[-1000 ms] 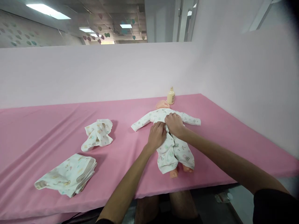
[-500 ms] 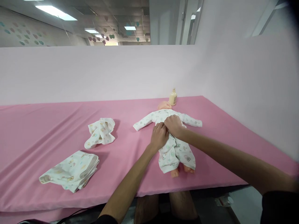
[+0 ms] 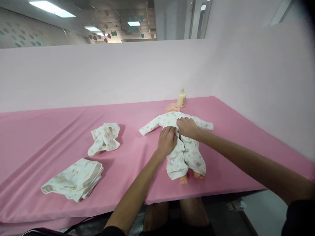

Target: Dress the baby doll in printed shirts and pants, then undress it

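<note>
Romper (image 3: 176, 160), white with a small print, worn by a doll (image 3: 172, 107); located right of centre on the pink-covered table (image 3: 133, 183), near its front edge. Sleeves spread wide, legs towards the person; probably laid this way so that the front opening faces up, within reach of both arms.

Left hand (image 3: 167, 140): bent over one side of the opening, perhaps to steady the cloth. Right hand (image 3: 186, 127): fingers curled in at the other side, just beside the left, perhaps to bring the edge across. Whether either pinches fabric cannot be told.

Bottle (image 3: 181, 99), cream-coloured, one: upright just beside the doll's head, seemingly set back out of the way of the work.

Folded cloth (image 3: 73, 178) and crumpled cloth (image 3: 104, 139), one each, printed: well to the left, apart from the romper, apparently to leave working room.

Hidden or unclear: fingertips of both hands; the romper's middle, under them; the doll's arms, inside the sleeves; the shape of the crumpled cloth; the bottle's label, too small to read; a clear container (image 3: 236, 206) below the table, in shadow.
</note>
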{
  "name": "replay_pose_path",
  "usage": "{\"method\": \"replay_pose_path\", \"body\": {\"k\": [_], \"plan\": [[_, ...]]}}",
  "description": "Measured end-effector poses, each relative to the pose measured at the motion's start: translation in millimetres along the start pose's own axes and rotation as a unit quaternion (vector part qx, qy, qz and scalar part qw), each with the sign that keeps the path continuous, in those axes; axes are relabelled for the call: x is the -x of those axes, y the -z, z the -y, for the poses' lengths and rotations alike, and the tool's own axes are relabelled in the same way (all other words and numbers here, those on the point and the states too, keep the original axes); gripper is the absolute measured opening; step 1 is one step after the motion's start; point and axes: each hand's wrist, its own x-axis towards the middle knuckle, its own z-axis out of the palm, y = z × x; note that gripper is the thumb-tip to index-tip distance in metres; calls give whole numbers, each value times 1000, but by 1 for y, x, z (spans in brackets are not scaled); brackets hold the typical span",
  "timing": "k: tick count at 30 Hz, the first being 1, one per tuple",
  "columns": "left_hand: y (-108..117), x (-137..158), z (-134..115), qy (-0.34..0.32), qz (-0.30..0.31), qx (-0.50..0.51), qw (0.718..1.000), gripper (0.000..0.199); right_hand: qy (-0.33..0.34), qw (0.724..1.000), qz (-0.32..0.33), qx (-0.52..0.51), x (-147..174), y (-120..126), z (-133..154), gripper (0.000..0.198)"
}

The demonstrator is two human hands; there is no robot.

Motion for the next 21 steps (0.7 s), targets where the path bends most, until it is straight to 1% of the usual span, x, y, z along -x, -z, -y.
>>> {"method": "replay_pose_path", "body": {"k": [5, 7, 11, 15, 21], "plan": [[-1, 4, -1, -1, 1, -8, 1000, 26, -25, 997, -42, 52, 1, -6, 11, 25], [-1, 4, -1, -1, 1, -12, 1000, 25, 4, 998, -32, 61, 0, -4, 10, 25], [-1, 4, -1, -2, 1, -9, 1000, 26, 109, 991, 22, 73, -4, 8, -7, 27], [-1, 3, -1, 0, -6, -4, 1000, 27, 139, 986, 47, 76, -8, 15, -24, 30], [5, -6, -3, 27, 9, 19, 999, 24, 158, 985, -26, 57, -10, 8, -27, 30]]}}
